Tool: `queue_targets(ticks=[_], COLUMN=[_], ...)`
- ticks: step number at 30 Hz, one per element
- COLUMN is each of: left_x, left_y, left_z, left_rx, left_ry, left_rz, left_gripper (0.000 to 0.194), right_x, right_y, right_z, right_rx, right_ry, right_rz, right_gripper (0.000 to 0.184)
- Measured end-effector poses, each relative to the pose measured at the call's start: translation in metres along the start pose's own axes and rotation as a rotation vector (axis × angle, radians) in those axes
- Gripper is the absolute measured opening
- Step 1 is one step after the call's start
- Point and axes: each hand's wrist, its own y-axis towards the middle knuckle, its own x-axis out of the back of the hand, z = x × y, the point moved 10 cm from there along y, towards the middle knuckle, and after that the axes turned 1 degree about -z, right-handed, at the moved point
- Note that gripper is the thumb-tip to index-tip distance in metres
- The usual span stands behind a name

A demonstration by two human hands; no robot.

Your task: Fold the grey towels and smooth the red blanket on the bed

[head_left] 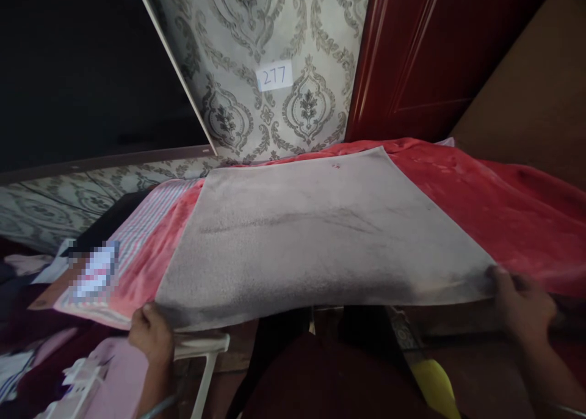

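Observation:
A grey towel-like cloth (293,242) lies spread over a red plush blanket (458,187), with dark streaks across its middle. My left hand (153,336) pinches its near left corner. At the near right corner, my right hand (524,306) is closed on the same cloth, slightly blurred. The near edge sags a little between the two hands and hangs at the front of the surface. The far edge lies flat, close to the wall.
A striped cloth (158,205) sticks out at the left under the blanket. Behind stand a large dark screen (91,71), patterned wallpaper with a "277" paper label (274,76), and a dark red door panel (425,52). Below are a white frame (204,370) and something yellow (434,385).

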Motion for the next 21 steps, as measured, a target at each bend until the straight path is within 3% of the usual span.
queue_targets(ticks=[3, 5, 10, 14, 17, 21], left_x=[0.004, -0.001, -0.029, -0.053, -0.062, -0.063], left_y=[0.009, 0.02, 0.05, 0.064, 0.067, 0.067], left_z=[-0.018, -0.033, -0.068, -0.088, -0.101, -0.101], left_rx=[-0.006, -0.024, -0.138, -0.162, -0.174, -0.141], left_ry=[0.063, 0.171, 0.481, 0.56, 0.547, 0.561], left_rz=[0.001, 0.079, 0.321, 0.453, 0.448, 0.404], left_gripper=[0.035, 0.043, 0.051, 0.051, 0.053, 0.05], right_x=[-0.004, -0.011, -0.036, -0.056, -0.069, -0.069], right_y=[0.009, 0.015, 0.03, 0.036, 0.036, 0.038], right_z=[0.016, 0.029, 0.061, 0.089, 0.103, 0.102], right_rx=[0.064, 0.095, 0.143, 0.179, 0.199, 0.136], right_ry=[-0.183, -0.34, -0.632, -0.704, -0.708, -0.712], right_rz=[0.065, 0.143, 0.364, 0.455, 0.46, 0.389], right_gripper=[0.039, 0.051, 0.062, 0.06, 0.056, 0.055])
